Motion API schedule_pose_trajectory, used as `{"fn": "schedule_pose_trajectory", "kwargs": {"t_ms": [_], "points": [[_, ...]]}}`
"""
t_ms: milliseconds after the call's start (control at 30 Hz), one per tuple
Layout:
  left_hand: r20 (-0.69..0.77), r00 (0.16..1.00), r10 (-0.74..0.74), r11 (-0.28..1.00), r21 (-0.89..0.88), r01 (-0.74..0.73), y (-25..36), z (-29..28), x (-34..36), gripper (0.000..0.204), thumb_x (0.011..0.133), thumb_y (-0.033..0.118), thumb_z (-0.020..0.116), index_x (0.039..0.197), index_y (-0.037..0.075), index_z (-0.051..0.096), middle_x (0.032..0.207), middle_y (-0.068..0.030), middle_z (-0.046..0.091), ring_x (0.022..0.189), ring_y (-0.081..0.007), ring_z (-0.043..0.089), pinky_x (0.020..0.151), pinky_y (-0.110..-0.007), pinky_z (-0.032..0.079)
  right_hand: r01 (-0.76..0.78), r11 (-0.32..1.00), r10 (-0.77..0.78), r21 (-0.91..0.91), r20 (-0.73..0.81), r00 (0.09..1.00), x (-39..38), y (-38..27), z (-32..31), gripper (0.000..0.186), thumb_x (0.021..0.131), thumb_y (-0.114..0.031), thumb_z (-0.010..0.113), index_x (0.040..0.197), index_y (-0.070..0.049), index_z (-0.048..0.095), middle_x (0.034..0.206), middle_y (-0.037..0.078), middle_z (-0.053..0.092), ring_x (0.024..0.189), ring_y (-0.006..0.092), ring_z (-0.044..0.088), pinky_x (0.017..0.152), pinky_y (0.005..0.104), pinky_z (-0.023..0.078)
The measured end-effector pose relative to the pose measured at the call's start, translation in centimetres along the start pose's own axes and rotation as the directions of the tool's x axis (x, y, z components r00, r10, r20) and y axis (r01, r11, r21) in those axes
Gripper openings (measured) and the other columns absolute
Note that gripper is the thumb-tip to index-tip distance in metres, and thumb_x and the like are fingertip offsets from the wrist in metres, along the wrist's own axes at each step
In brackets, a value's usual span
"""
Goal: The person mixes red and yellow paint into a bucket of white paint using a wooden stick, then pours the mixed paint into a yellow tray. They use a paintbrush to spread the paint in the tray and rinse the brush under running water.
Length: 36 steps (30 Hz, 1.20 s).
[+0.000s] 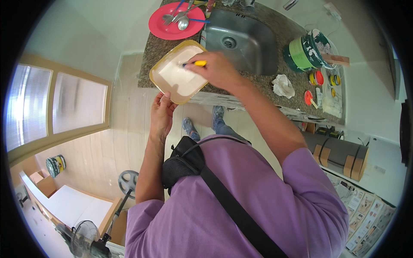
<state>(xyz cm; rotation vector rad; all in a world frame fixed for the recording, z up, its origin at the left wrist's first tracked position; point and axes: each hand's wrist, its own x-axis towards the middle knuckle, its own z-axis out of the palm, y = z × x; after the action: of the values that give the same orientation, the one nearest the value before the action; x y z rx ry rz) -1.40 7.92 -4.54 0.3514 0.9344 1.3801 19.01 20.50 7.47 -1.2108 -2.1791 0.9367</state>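
A shallow square tub (pixel 155 76) with a yellowish rim holds a smooth cream-coloured liquid that looks like paint. It is tilted over the near left edge of the granite counter. My left hand (pixel 162 112) grips its near rim, thumb on top and fingers underneath. Over the tub, my right hand (pixel 217 71) is closed round a small tool with a yellow handle (pixel 200 63). The tool's dark end points left into the cream liquid; its tip is too small to make out, so I cannot tell its exact kind.
Behind the tub, a pink plate (pixel 157 28) bears spoons and forks beside a steel sink (pixel 258 38). To the right are crumpled tissue (pixel 283 86), a green paint bucket (pixel 299 56) and small open pots (pixel 316 78). A standing fan (pixel 86 236) is at lower left.
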Motion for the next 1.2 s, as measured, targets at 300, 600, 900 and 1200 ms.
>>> {"fn": "schedule_pose_trajectory", "kwargs": {"t_ms": [300,600,900,1200], "points": [[0.006,1.0,-0.014,1.0,-0.001,0.014,-0.4,0.6,0.1,0.056,0.108,0.036,0.06,0.146,-0.002,0.047,0.142,-0.0137,0.062,0.126,-0.0228,0.065,0.109,-0.041,0.053,-0.138,0.99,0.134,0.042,0.096,0.986,-2.7,-0.9,-1.3,0.033,0.095,-0.035,0.075,0.105,-0.004,0.08,0.085,0.019,0.075,0.074,0.0349,0.07,0.07,0.0427,0.054],[0.019,0.995,0.099,0.995,-0.022,-0.099,-2.0,1.0,-0.7,0.053,0.108,0.029,0.058,0.152,0.004,0.043,0.147,-0.0109,0.059,0.131,-0.0217,0.062,0.112,-0.04,0.051,0.17,0.984,-0.162,0.06,-0.114,0.98,3.0,2.4,1.5,0.032,0.095,-0.035,0.074,0.102,-0.004,0.079,0.083,0.019,0.073,0.073,0.0368,0.07,0.069,0.0433,0.054],[-0.049,0.988,0.148,0.986,-0.065,-0.151,-3.9,2.9,-1.8,0.056,0.112,0.044,0.049,0.151,0.004,0.046,0.146,-0.0109,0.061,0.133,-0.022,0.061,0.113,-0.043,0.049,0.118,0.979,-0.165,0.168,0.305,0.938,-1.3,-0.3,2.2,0.033,0.095,-0.033,0.073,0.102,-0.001,0.08,0.085,0.021,0.075,0.078,0.036,0.072,0.076,0.0428,0.055],[-0.093,0.98,0.175,0.983,-0.044,-0.18,-5.3,3.0,-2.1,0.063,0.109,0.05,0.051,0.153,0.006,0.043,0.15,-0.0123,0.058,0.138,-0.0248,0.058,0.116,-0.046,0.047,0.246,0.967,-0.227,-0.057,0.23,0.946,0.7,3.8,-3.8,0.032,0.094,-0.034,0.075,0.102,-0.004,0.081,0.084,0.021,0.075,0.077,0.037,0.074,0.073,0.0439,0.057]]}}
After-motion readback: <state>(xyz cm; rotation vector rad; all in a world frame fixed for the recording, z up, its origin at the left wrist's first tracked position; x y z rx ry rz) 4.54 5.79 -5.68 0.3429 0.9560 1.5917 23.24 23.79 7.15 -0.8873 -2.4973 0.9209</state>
